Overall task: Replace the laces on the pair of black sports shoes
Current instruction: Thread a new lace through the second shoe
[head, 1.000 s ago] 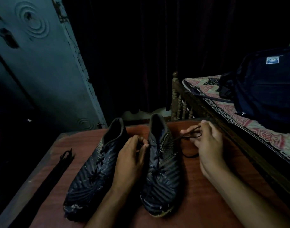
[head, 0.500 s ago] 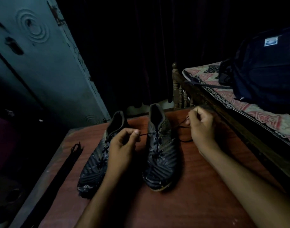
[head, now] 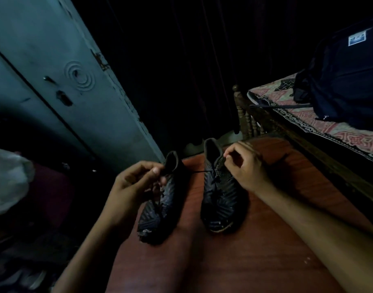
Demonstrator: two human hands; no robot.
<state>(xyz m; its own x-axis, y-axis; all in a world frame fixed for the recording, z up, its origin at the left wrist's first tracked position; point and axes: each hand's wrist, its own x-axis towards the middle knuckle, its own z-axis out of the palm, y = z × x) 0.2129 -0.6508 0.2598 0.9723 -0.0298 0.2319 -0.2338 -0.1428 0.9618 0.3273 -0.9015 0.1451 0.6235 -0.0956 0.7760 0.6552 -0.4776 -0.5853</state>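
- Pulling on this lace [head: 199,171] takes little force: it is thin, soft cord, light and limp, likely to slide through the fingers, so pinch it near its ends, not mid-span.
- Your left hand [head: 137,182] pinches one lace end between thumb and curled fingers, at about 9 o'clock from the right shoe [head: 220,199].
- Your right hand [head: 246,166] is curled at about 1 o'clock over that shoe's collar; it seems to pinch the other end, though the dim light hides the cord there.
- Your hands are well apart, and the lace runs taut between them across the upper eyelets.
- Both shoes sit on the red-brown table [head: 255,250], toes toward you; the left shoe [head: 160,208] lies just beside the right, partly behind your left hand.
- Expect the uppers to be flexible and light; judging by the pull, the shoe may shift unless steadied.
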